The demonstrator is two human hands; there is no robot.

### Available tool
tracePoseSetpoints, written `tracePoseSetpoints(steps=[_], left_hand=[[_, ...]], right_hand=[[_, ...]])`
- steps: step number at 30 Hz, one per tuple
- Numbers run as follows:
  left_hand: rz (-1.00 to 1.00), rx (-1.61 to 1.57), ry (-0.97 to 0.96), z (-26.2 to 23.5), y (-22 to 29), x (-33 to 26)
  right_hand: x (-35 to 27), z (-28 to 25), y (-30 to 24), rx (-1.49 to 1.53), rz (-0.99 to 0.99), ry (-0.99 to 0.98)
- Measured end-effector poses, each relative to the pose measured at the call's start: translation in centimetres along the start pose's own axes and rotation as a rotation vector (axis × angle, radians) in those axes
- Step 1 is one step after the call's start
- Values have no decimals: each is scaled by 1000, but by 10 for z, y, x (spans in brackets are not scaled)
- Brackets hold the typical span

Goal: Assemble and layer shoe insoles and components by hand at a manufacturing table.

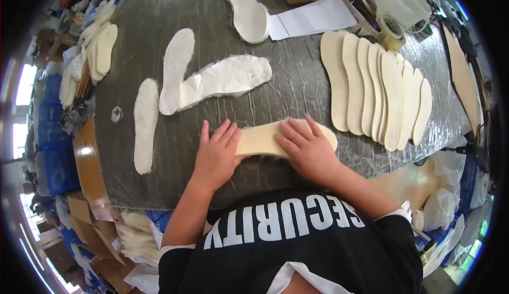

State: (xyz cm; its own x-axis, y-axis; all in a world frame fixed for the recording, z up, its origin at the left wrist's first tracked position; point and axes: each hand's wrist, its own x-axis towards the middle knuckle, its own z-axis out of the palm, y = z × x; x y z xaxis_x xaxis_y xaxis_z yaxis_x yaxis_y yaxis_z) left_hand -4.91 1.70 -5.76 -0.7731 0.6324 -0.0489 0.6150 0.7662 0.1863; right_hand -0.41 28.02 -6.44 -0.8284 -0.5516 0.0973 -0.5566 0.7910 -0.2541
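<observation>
Surface (297, 90) is dark grey-green, covered in glossy wrinkled film, edges bending with the lens.

Tan insole (262, 139): flat, foot-shaped, smooth matte board or foam, pale beige. Lies crosswise at the near edge of the surface, long axis left-right, rounded end to the right. A faint fuzzy white fringe shows along its top edge, so a fleece layer may sit under it; can't confirm.

Left hand (216, 155): flat, fingers extended and slightly spread, palm down, fingertips on the insole's left end. Not gripping, just pressing.
Right hand (307, 148): also flat and open, fingers splayed, palm covering the right-hand half of the insole. Pressing down, nothing clasped.

Around it:
- Three white fleece insoles (217, 79), fuzzy pile with ragged edges, lying left and centre; two overlap in a V, the third sits apart to the left.
- One more white insole (248, 14) at the far side, smoother looking.
- Fanned row of tan insoles (376, 90) to the right, overlapping like shingles, same smooth beige material.
- Loose stack of pale insoles (98, 47) at the far left edge.
- White paper sheets (313, 17) and a clear plastic container (403, 0) at the far side.
- Tape roll (391, 29) just beyond the fanned row.
</observation>
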Motion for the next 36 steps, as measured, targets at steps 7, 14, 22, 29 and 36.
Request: tracePoseSetpoints(steps=[7, 14, 22, 29, 36], left_hand=[[194, -233, 168, -44, 14, 14], [171, -283, 29, -62, 18, 15], [17, -522, 105, -60, -3, -10], [-546, -707, 707, -139, -124, 2], [-727, 71, 1020, -189, -298, 16]], right_hand=[[43, -89, -5, 89, 116, -353], [55, -59, -24, 72, -124, -33], [40, -73, -12, 161, 15, -287], [-4, -70, 47, 426, 476, 525], [-27, -52, 35, 498, 465, 297]])
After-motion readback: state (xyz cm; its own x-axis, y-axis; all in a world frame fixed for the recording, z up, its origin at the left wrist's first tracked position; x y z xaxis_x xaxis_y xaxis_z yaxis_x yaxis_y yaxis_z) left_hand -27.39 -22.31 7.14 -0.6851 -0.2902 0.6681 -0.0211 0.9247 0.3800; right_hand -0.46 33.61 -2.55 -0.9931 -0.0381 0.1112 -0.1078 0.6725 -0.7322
